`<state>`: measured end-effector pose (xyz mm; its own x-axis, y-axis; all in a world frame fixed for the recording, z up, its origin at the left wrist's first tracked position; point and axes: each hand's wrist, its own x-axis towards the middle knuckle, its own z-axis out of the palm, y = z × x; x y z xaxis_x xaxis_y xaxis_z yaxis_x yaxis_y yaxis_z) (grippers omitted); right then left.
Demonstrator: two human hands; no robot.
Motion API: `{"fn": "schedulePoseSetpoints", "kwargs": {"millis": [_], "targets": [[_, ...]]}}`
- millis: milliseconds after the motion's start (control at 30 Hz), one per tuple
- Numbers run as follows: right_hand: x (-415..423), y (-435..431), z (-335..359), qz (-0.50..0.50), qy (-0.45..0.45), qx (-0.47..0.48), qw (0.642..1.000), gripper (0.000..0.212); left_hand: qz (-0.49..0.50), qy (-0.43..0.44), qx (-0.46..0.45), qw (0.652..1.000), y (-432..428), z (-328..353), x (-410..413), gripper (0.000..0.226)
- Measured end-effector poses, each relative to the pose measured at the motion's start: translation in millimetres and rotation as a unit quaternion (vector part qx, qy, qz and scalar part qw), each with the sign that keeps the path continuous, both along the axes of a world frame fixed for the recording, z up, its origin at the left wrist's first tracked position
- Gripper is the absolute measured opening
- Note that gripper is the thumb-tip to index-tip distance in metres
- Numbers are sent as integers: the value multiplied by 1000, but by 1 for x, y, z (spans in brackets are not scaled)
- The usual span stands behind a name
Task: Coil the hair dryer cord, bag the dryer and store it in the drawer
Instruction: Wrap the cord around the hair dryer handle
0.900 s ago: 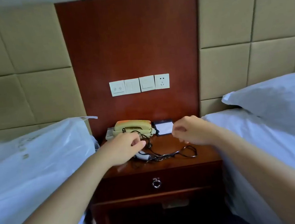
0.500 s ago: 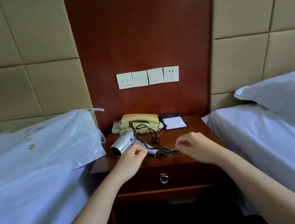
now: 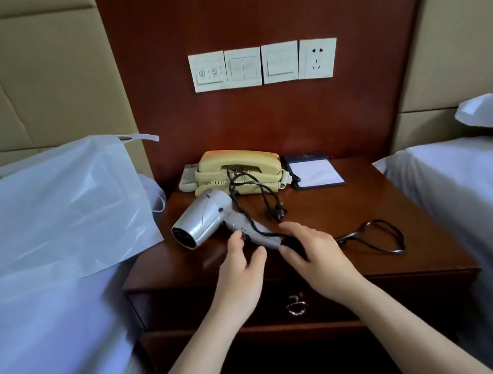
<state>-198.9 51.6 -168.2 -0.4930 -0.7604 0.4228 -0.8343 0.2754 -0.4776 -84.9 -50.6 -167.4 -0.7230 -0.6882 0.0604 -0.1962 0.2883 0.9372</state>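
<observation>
left hand (image 3: 241, 269): bare, slim fingers
right hand (image 3: 319, 257): bare, slim fingers
left forearm (image 3: 197, 358): bare as far as the view's bottom edge
right forearm (image 3: 408, 328): bare as far as the view's bottom edge

Hair dryer (image 3: 203, 219) lies on nightstand (image 3: 364, 204), before telephone (image 3: 236, 165); notepad (image 3: 314, 173) right of telephone.

Arms outstretched, left hand (image 3: 241, 262) and right hand (image 3: 316, 254) loosely grasp the hair dryer (image 3: 204, 222).

The right hand (image 3: 318, 258) hides where the cord (image 3: 380, 243) leaves the hair dryer (image 3: 204, 220).
</observation>
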Motion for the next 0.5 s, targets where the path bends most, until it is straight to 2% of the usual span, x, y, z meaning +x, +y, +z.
{"fn": "schedulePoseSetpoints", "kwargs": {"millis": [167, 300, 400, 500], "targets": [[-10, -29, -1, -59, 80, 51, 994, 34, 14, 10, 46, 999, -20, 5, -15, 66], [-14, -37, 0, -55, 49, 83, 994, 48, 48, 82, 135, 986, -20, 6, -17, 63], [-10, -37, 1, -51, 59, 79, 994, 47, 90, 162, 232, 955, -20, -2, -18, 60], [-7, -30, 3, -38, 52, 55, 996, 39, 96, 251, 346, 899, -15, 2, -20, 53]]}}
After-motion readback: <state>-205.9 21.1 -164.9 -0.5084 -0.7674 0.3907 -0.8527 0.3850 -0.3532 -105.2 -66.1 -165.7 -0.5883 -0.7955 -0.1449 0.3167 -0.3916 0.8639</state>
